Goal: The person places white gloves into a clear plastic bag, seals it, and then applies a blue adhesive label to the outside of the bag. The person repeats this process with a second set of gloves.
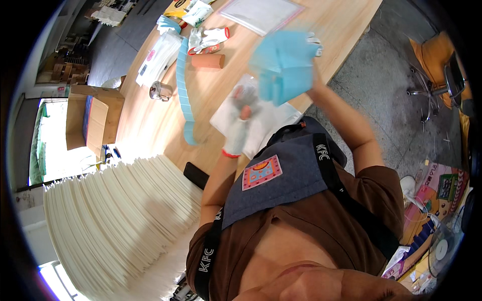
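Note:
My right hand (315, 45) is closed on a light-blue sheet (283, 62), flexible-looking and blurred by motion. The sheet hides most of this hand; only gloved fingertips show past its edge. Lower and to the left, my left hand (243, 106) wears a white glove with a red cuff and bare fingertips. Its thumb and fingers look apart, though blurred, with nothing visible between them. Beneath it lies a clear or whitish plastic sheet (223, 120) on the wooden table (165, 125). The blue sheet is held above the table, to the right of my left hand.
Overlapping blue pieces (182, 85) form a curved row, near a metal cup (160, 91), an orange-brown cylinder (208, 61), gloves (211, 37) and plastic bags (160, 57). A tall stack of white sheets (120, 220), a black phone-like object (196, 174) and a cardboard box (100, 118) are to the left.

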`<action>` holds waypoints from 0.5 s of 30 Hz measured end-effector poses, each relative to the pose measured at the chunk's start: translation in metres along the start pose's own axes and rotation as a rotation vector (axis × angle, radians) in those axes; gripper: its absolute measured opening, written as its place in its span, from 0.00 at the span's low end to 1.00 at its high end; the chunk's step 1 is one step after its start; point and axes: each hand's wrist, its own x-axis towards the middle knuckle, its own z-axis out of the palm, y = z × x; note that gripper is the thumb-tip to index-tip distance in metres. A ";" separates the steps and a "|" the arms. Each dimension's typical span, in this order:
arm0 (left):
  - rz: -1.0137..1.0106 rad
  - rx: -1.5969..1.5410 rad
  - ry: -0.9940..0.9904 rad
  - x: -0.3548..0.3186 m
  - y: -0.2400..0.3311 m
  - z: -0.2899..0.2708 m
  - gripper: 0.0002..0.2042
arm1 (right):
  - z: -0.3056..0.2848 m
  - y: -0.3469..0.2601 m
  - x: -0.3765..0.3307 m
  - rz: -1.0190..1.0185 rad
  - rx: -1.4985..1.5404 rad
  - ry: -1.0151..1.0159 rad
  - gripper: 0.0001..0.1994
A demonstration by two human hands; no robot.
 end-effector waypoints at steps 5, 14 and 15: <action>-0.311 -0.844 0.182 0.002 -0.021 0.037 0.16 | 0.031 0.047 -0.039 -0.571 -1.304 -0.455 0.15; -0.434 -0.469 0.275 0.009 -0.026 0.014 0.11 | 0.021 0.031 -0.045 -0.410 -1.602 -0.801 0.43; -0.386 -0.432 0.108 0.006 -0.061 -0.024 0.12 | 0.030 0.024 -0.047 -0.464 -1.595 -0.782 0.45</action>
